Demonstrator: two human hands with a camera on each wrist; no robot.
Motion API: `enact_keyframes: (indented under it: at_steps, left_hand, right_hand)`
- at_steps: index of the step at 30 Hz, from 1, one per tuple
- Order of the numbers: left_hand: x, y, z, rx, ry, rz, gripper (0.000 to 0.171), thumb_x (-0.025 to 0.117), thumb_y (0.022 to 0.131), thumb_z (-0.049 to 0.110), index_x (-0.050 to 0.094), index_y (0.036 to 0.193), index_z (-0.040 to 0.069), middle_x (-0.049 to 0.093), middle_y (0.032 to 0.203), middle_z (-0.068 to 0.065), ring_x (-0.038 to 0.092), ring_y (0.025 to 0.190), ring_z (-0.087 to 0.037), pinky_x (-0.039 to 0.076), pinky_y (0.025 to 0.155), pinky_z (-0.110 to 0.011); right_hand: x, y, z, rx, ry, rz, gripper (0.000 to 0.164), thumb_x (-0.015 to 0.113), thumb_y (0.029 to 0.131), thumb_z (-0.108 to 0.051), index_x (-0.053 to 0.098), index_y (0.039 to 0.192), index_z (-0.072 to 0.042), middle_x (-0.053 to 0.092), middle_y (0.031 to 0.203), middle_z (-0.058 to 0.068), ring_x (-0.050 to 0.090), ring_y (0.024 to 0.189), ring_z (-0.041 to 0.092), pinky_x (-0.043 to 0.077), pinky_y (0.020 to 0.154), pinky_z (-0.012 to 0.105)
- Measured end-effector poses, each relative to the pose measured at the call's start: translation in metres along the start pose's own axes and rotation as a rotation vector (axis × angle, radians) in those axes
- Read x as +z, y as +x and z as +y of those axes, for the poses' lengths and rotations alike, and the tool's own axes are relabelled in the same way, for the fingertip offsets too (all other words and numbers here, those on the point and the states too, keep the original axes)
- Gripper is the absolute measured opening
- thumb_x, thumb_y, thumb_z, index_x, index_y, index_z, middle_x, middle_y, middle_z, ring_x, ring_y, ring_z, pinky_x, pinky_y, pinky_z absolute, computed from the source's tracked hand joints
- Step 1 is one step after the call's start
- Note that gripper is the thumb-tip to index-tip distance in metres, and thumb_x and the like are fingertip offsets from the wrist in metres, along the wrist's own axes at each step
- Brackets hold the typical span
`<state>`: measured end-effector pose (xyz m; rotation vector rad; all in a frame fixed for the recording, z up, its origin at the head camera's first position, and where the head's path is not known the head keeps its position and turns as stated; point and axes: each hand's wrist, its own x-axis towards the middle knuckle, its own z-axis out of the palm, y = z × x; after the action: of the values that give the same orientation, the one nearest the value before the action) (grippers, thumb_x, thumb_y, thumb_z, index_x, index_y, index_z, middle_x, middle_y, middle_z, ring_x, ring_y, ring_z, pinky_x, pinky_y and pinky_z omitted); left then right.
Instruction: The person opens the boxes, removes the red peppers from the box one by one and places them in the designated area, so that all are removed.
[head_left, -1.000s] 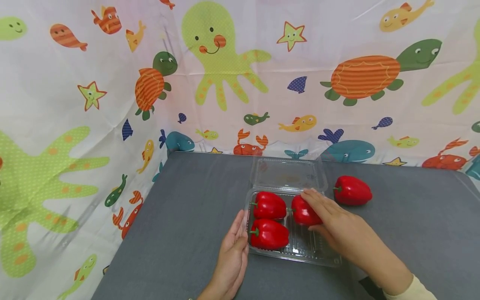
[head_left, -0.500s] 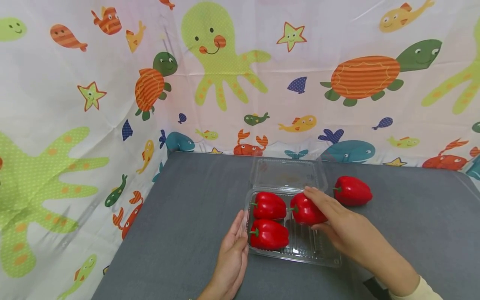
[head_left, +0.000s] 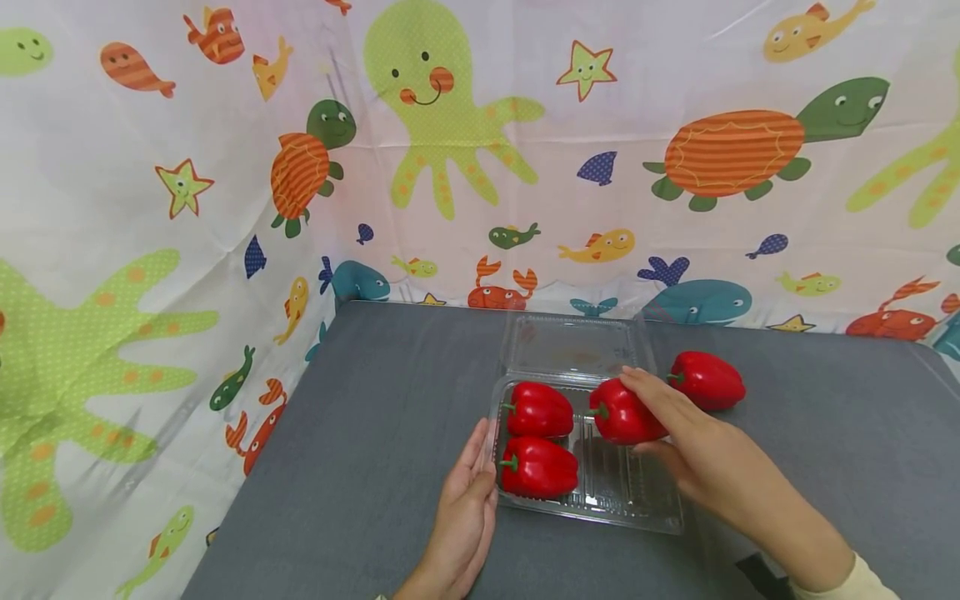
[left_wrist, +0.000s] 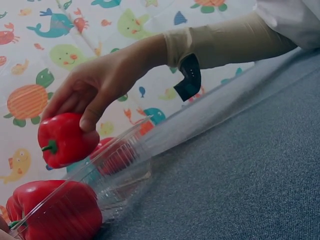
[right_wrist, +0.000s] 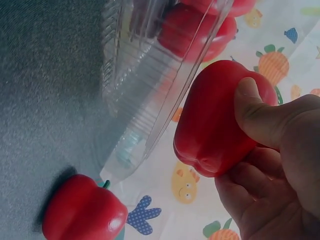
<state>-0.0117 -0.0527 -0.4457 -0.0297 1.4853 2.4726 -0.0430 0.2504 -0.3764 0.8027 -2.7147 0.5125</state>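
Observation:
My right hand [head_left: 712, 454] grips a red bell pepper [head_left: 625, 412] over the right half of a clear plastic clamshell container [head_left: 637, 512]. In the right wrist view, the thumb presses on the side of this pepper [right_wrist: 215, 120] and the fingers curl beneath it. The left wrist view shows it raised above the container's rim, green stem outward. Two more red bell peppers, a back one [head_left: 538, 410] and a front one [head_left: 538, 468], lie in the container's left half. My left hand [head_left: 457, 508] rests against the container's left wall with its fingers fairly straight.
Another red bell pepper [head_left: 705, 381] lies on the grey table [head_left: 390, 417], right of the container. The container's hinged lid [head_left: 577, 346] is folded back towards the patterned curtain [head_left: 450, 150], which hangs behind and along the left side.
My right hand has lifted the bell pepper upward and to the right from its spot in the container. My left hand and the other peppers stay where they were.

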Motion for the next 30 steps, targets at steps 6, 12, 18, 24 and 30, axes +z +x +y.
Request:
enact_keyframes:
  at_steps: [6, 12, 18, 24, 30]
  left_hand:
    - [0.001, 0.001, 0.001, -0.004, 0.003, 0.0, 0.062, 0.034, 0.113, 0.003, 0.013, 0.17, 0.01, 0.017, 0.176, -0.002, 0.01, 0.163, -0.021, 0.02, 0.128, -0.036]
    - [0.001, 0.0, 0.002, 0.001, -0.006, -0.003, 0.061, 0.033, 0.113, 0.002, 0.012, 0.17, 0.009, 0.017, 0.177, -0.003, 0.009, 0.163, -0.021, 0.019, 0.128, -0.034]
    - [0.002, 0.0, 0.001, 0.008, -0.013, -0.012, 0.062, 0.033, 0.113, 0.001, 0.011, 0.17, 0.009, 0.016, 0.177, -0.003, 0.009, 0.163, -0.02, 0.018, 0.128, -0.035]
    - [0.002, 0.001, 0.0, 0.006, -0.014, -0.004, 0.061, 0.032, 0.112, 0.001, 0.012, 0.17, 0.008, 0.017, 0.176, -0.003, 0.009, 0.163, -0.021, 0.019, 0.128, -0.034]
    - [0.002, 0.001, 0.0, 0.008, -0.011, 0.002, 0.061, 0.032, 0.112, 0.001, 0.012, 0.17, 0.008, 0.017, 0.176, -0.004, 0.01, 0.163, -0.022, 0.021, 0.127, -0.032]
  right_hand:
    - [-0.005, -0.001, 0.006, 0.002, -0.01, 0.024, 0.12, 0.1, 0.066, -0.007, 0.035, 0.166, -0.02, 0.056, 0.154, 0.013, 0.067, 0.123, 0.038, 0.066, 0.076, 0.048]
    - [-0.009, -0.003, 0.009, 0.01, -0.018, 0.031, 0.123, 0.101, 0.063, -0.006, 0.035, 0.166, -0.02, 0.057, 0.153, 0.014, 0.068, 0.121, 0.04, 0.066, 0.074, 0.05]
    - [-0.013, -0.005, 0.012, 0.021, -0.028, 0.037, 0.124, 0.101, 0.063, -0.005, 0.034, 0.167, -0.019, 0.055, 0.154, 0.015, 0.064, 0.125, 0.043, 0.065, 0.075, 0.052]
    - [-0.015, -0.007, 0.015, 0.051, -0.027, 0.027, 0.125, 0.101, 0.064, -0.006, 0.033, 0.167, -0.019, 0.056, 0.153, 0.017, 0.066, 0.12, 0.043, 0.065, 0.073, 0.053]
    - [-0.019, -0.012, 0.019, 0.066, -0.036, 0.042, 0.127, 0.102, 0.061, -0.006, 0.033, 0.167, -0.02, 0.059, 0.146, 0.019, 0.069, 0.112, 0.043, 0.065, 0.071, 0.055]
